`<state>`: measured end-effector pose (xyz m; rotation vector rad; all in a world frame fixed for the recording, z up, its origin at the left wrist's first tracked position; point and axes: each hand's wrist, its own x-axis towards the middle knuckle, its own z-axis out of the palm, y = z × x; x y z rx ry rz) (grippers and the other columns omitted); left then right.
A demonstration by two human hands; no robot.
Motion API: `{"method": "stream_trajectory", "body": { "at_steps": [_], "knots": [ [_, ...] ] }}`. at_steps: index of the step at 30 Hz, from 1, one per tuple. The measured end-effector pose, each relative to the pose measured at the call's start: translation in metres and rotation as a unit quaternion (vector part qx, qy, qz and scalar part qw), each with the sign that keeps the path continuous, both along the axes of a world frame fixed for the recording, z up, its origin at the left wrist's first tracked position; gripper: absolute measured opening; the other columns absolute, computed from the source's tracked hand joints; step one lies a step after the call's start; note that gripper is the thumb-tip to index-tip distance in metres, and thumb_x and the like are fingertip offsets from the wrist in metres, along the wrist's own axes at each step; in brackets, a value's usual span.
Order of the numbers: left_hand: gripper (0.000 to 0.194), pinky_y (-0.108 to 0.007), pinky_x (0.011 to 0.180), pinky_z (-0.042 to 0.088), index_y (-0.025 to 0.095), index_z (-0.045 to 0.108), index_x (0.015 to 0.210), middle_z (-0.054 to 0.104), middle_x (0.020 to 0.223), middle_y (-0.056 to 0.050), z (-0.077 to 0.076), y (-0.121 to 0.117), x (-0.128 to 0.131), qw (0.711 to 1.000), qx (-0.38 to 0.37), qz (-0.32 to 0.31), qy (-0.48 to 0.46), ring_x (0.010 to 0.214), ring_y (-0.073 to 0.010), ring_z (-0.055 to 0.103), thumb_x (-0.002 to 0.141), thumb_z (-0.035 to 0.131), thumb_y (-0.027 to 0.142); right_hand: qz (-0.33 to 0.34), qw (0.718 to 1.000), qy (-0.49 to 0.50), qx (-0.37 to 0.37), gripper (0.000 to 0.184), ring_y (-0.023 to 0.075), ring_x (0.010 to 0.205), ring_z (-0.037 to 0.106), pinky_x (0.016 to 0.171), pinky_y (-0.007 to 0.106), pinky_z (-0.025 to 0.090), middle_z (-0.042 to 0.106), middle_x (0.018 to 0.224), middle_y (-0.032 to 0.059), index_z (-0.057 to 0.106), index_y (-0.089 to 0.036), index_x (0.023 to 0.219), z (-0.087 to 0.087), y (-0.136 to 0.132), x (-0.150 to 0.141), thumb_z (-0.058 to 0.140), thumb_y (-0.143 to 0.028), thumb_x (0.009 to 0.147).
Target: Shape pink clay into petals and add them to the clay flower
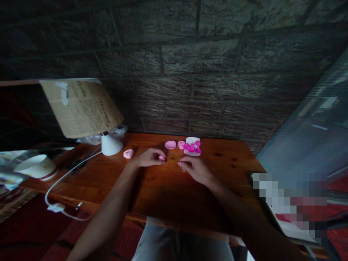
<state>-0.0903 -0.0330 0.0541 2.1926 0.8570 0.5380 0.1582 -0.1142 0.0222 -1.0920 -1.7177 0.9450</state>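
Between the thumb and fingers of my left hand point(150, 157) is a small lump of pink modelling clay point(162, 158), held just above the wooden table. My right hand point(195, 169) is a short way to the right, its fingers curled and pinched together. Whatever the right fingertips may hold is too small to make out. Beyond the hands lie a flat pink disc point(170, 145) and a smaller round pink piece point(181, 145). Bright pink pieces point(192, 148) rest on a white tray point(192, 139) beside them. A paler pink lump point(128, 154) sits left of my left hand.
A lamp point(111, 145) with a paper-like shade point(84, 108) stands at the left, its white cable point(61, 174) running over the table edge. Farther left is a white bowl-like container point(36, 166). A dark brick wall point(176, 72) backs the table point(168, 192). A partly pixelated object point(288, 206) lies right.
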Motion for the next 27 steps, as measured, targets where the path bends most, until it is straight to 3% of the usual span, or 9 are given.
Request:
{"method": "stream_trajectory", "body": {
  "at_steps": [5,8,11,15,21,24,27],
  "knots": [
    [0.043,-0.022,0.065,0.045,0.017,0.076,0.108,0.077,0.093,-0.005,0.003,-0.005,0.002,0.992,0.086,0.064,0.07,0.075,-0.0158,0.065,0.08,0.073,0.051,0.042,0.992,0.087,-0.077,0.038,0.0135,0.062,0.066,0.065,0.029,0.057,0.072,0.074,0.0017,0.073,-0.018,0.084,0.001,0.0,0.009,0.078,-0.054,0.076],
    [0.054,-0.022,0.059,0.041,0.019,0.074,0.116,0.074,0.081,-0.003,0.009,-0.01,0.007,0.973,0.147,0.138,0.112,0.066,-0.0156,0.063,0.081,0.07,0.06,0.032,0.986,0.127,-0.1,0.04,0.0148,0.068,0.07,0.072,0.032,0.06,0.075,0.08,0.0026,0.078,-0.019,0.091,0.001,0.003,0.015,0.084,-0.052,0.07],
    [0.048,-0.023,0.057,0.038,0.018,0.077,0.107,0.071,0.072,-0.002,0.012,-0.015,0.014,0.961,0.193,0.172,0.094,0.06,-0.0144,0.059,0.085,0.067,0.059,0.026,0.975,0.17,-0.142,0.043,0.0165,0.076,0.074,0.081,0.036,0.062,0.078,0.09,0.0053,0.079,-0.02,0.097,0.0,0.005,0.018,0.086,-0.051,0.068],
    [0.038,-0.022,0.058,0.039,0.017,0.077,0.103,0.068,0.071,-0.001,0.003,-0.018,0.027,0.975,0.195,0.107,-0.023,0.059,-0.0112,0.054,0.086,0.07,0.05,0.043,0.958,0.223,-0.176,0.045,0.0168,0.078,0.074,0.085,0.038,0.061,0.079,0.093,0.0063,0.08,-0.021,0.099,0.0,0.008,0.017,0.089,-0.048,0.064],
    [0.052,-0.022,0.06,0.044,0.013,0.075,0.11,0.071,0.083,-0.005,-0.011,-0.025,0.048,0.983,0.112,-0.001,-0.144,0.063,-0.0099,0.053,0.076,0.082,0.052,0.025,0.954,0.249,-0.163,0.036,0.011,0.068,0.065,0.067,0.025,0.054,0.076,0.082,0.0028,0.08,-0.02,0.087,0.008,0.006,0.013,0.089,-0.047,0.064],
    [0.054,-0.021,0.058,0.043,0.012,0.074,0.111,0.071,0.082,-0.005,-0.013,-0.026,0.053,0.984,0.092,-0.011,-0.154,0.062,-0.0092,0.051,0.075,0.082,0.052,0.031,0.966,0.218,-0.135,0.032,0.0096,0.063,0.06,0.062,0.023,0.05,0.07,0.071,0.0,0.078,-0.019,0.077,0.011,0.004,0.012,0.086,-0.05,0.069],
    [0.05,-0.022,0.059,0.044,0.012,0.075,0.107,0.07,0.079,-0.004,-0.012,-0.025,0.052,0.984,0.094,0.01,-0.154,0.062,-0.0094,0.052,0.076,0.081,0.052,0.041,0.966,0.204,-0.152,0.033,0.0106,0.063,0.061,0.065,0.026,0.053,0.071,0.072,0.0006,0.077,-0.019,0.075,0.012,0.003,0.01,0.085,-0.051,0.07]
  ]
}}
